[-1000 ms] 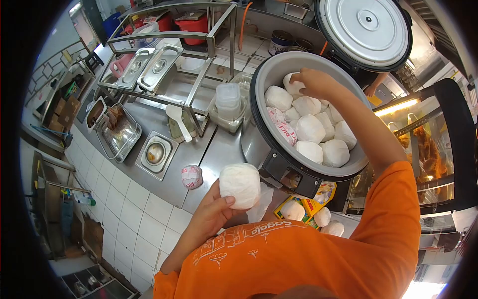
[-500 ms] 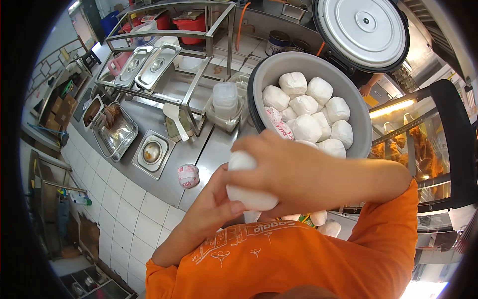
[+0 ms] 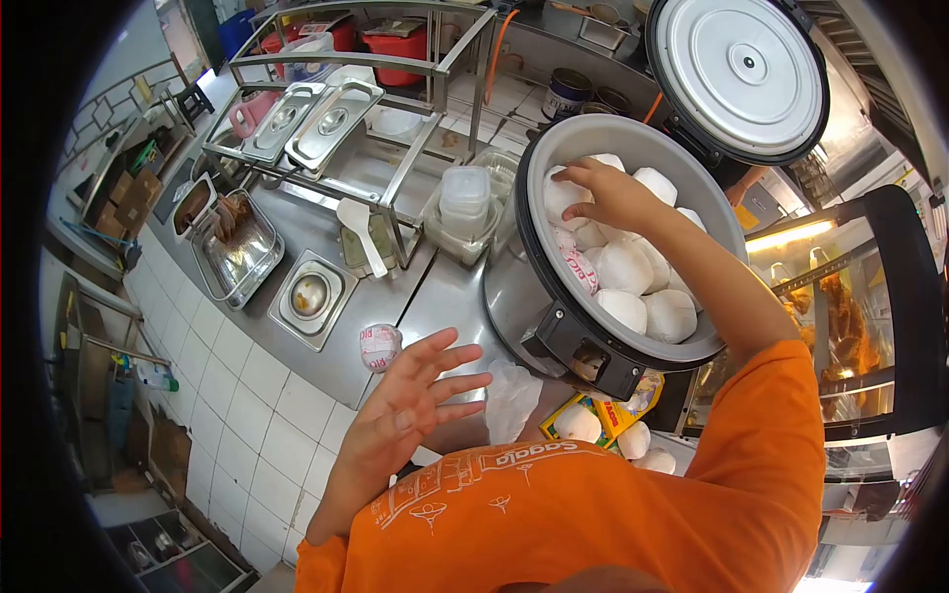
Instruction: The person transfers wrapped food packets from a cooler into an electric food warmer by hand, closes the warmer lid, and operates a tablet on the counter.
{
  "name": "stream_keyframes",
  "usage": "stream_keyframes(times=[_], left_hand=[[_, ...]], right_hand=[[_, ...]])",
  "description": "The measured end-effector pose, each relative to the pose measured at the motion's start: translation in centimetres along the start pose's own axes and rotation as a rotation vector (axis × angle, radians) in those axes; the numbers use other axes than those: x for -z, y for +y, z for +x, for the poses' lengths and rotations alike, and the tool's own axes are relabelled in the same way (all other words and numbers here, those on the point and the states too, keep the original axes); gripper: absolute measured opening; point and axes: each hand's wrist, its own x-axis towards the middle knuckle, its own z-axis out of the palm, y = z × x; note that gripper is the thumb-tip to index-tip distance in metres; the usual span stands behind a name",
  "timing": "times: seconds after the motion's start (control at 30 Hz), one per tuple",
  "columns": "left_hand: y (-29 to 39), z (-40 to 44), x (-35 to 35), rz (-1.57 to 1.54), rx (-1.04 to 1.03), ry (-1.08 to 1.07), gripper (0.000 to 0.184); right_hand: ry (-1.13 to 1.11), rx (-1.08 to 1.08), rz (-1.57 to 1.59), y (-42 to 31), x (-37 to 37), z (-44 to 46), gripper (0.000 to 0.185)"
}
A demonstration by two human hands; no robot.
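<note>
My left hand [image 3: 410, 400] is raised palm up, fingers spread and nothing in it, in front of the steel counter. My right hand [image 3: 623, 201] reaches inside the grey rice cooker [image 3: 727, 212], its thumb and fingers apart beside a white paper-wrapped bundle [image 3: 560, 203] at the far left; whether they touch it cannot be told. Several more white bundles [image 3: 623, 267] fill the cooker, partly hidden by my right arm. One wrapper with red "RICE" print [image 3: 581, 270] shows among them. Another red-printed bundle [image 3: 380, 348] lies on the counter, left of my left hand.
Crumpled white paper [image 3: 510, 395] and a yellow packet [image 3: 625, 420] lie close before me. A white rice paddle [image 3: 362, 237], steel trays [image 3: 232, 262] and clear containers [image 3: 465, 203] stand along the counter. The cooker's open lid [image 3: 746, 64] leans behind; a lit food cabinet [image 3: 830, 306] is right.
My hands have parted. The white bundle they held together is no longer in my left hand, which is now spread, and my right hand has moved up into the cooker. The view shifted slightly.
</note>
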Motion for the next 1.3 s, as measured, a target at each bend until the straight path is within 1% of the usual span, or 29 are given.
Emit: stream_keyframes(times=[0.1,0.2,0.3,0.33,0.37,0.43,0.53,0.63,0.73,0.83,0.93,0.97,1.0,1.03,1.07,1.17,1.2,1.27,1.3], left_hand=[[-0.3,-1.0,0.7,-0.034,0.009,0.033,0.090],[-0.7,-1.6,1.3,-0.045,0.005,0.046,0.087],[-1.0,-2.0,1.5,-0.034,-0.002,0.061,0.084],[-1.2,-2.2,1.5,-0.033,-0.008,0.062,0.083],[-1.2,-2.3,1.5,-0.031,-0.016,0.063,0.083],[-1.1,-2.5,1.5,-0.021,-0.036,0.070,0.082],[-1.1,-3.3,1.6,-0.005,-0.064,0.105,0.082],[-1.2,-4.3,2.3,0.005,-0.087,0.151,0.082],[-1.7,-5.4,2.8,-0.011,-0.106,0.182,0.081],[-2.2,-6.0,3.1,-0.030,-0.126,0.186,0.079],[-2.5,-6.4,3.2,-0.004,-0.134,0.198,0.079],[-2.6,-6.5,3.5,0.024,-0.138,0.209,0.079],[-2.7,-6.6,4.0,0.053,-0.140,0.224,0.079],[-3.0,-6.6,5.0,0.114,-0.133,0.281,0.079],[-3.5,-6.5,6.3,0.175,-0.123,0.351,0.078],[-5.6,-4.9,11.3,0.532,0.018,0.814,0.078],[-6.6,-4.4,13.7,0.656,0.063,0.941,0.079],[-8.2,-2.5,17.4,0.659,0.189,1.031,0.086],[-8.8,-1.6,18.6,0.691,0.199,1.018,0.089]], right_hand=[[-0.012,-0.071,-0.139,0.0,0.0,-0.2,0.058],[-0.053,-0.102,-0.339,-2.1,0.1,-0.1,0.063],[-0.169,-0.209,-0.392,-4.4,0.2,0.7,0.060],[-0.145,-0.211,-0.371,-4.1,-0.3,1.1,0.054],[-0.113,-0.237,-0.370,-3.9,-0.6,1.2,0.054],[-0.046,-0.281,-0.368,-3.7,-0.8,1.6,0.054],[0.004,-0.348,-0.452,-2.4,-0.3,2.3,0.059],[-0.141,-0.359,-0.398,-1.9,0.9,3.0,0.062],[-0.202,-0.372,-0.294,-1.7,0.9,3.1,0.070],[-0.222,-0.391,-0.322,-3.3,0.2,2.1,0.089],[-0.235,-0.386,-0.413,-2.8,0.0,2.0,0.102],[-0.236,-0.377,-0.374,-2.6,0.3,1.8,0.106],[-0.254,-0.378,-0.356,-2.9,0.9,1.6,0.104],[-0.272,-0.360,-0.355,-3.1,1.5,1.5,0.100],[-0.242,-0.338,-0.341,-3.2,1.9,1.3,0.090],[-0.135,-0.230,-0.286,-3.6,2.8,0.2,0.071],[-0.037,-0.178,-0.281,-3.9,2.9,-0.4,0.069],[0.049,-0.151,-0.197,-4.9,3.4,-1.5,0.067],[0.094,-0.149,-0.163,-5.5,4.0,-2.3,0.066]])
